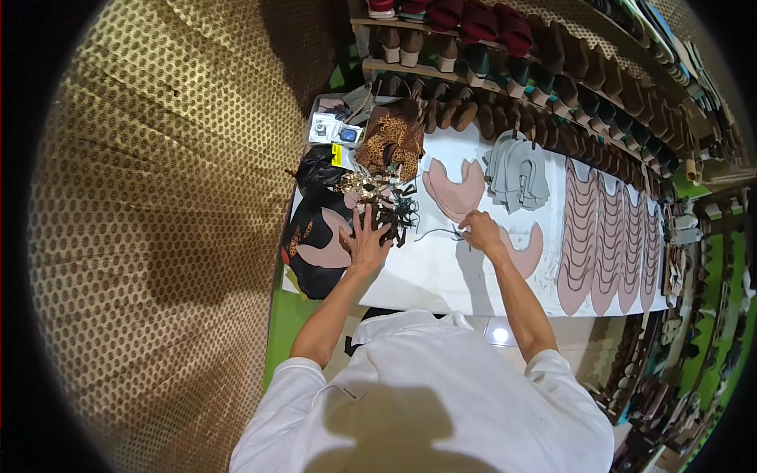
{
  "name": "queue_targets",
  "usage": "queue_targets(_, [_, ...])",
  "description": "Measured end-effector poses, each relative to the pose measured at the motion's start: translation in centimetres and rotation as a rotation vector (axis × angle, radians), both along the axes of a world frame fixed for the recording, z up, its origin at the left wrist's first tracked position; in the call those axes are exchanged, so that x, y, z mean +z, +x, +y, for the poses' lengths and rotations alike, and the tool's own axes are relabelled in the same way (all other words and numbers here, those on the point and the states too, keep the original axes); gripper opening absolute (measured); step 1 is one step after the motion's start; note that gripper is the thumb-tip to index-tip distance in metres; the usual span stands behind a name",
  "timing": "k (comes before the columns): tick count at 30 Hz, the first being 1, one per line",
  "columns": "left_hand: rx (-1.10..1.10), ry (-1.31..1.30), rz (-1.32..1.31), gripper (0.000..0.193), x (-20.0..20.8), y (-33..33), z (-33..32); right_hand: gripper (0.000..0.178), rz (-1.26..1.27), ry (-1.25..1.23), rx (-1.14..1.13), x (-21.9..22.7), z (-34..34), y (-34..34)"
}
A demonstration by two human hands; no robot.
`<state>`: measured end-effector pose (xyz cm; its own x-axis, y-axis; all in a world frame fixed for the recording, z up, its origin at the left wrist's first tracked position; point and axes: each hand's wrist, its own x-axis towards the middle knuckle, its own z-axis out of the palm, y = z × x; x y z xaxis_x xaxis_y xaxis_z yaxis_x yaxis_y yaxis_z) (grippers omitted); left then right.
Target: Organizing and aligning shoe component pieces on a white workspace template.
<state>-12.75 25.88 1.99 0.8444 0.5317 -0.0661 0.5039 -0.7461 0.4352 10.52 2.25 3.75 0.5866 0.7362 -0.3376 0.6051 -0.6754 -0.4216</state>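
My left hand point(367, 246) lies with fingers spread at the edge of a pile of small dark straps point(404, 211). Its thumb side is over or beside a pink U-shaped cut piece point(325, 251) resting on black material point(314, 277). My right hand point(482, 234) is closed in a pinch at one end of a thin dark cord point(432, 232) that curves across the white table. Just beyond it lies a stack of pink U-shaped pieces point(453, 191). Another pink curved piece point(527, 251) sits partly behind my right forearm.
Grey cut pieces point(516, 175) and overlapping rows of pink pieces point(574, 244) lie to the right on the white table point(410, 284). Leopard-print material point(392, 140) and a black bag point(317, 167) are at back left. Shoe shelves point(497, 83) line the back; a patterned gold curtain point(173, 197) hangs left.
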Motion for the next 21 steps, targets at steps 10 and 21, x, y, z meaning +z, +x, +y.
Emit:
queue_targets(10, [-0.048, 0.077, 0.071, 0.027, 0.1, -2.5, -0.3, 0.038, -0.122, 0.225, -0.065, -2.7, 13.6, -4.3])
queue_targets(21, [-0.044, 0.068, 0.013, 0.024, -0.7, -3.3, 0.9, 0.034, 0.159, 0.224, -0.116, -0.9, 16.0, -0.5])
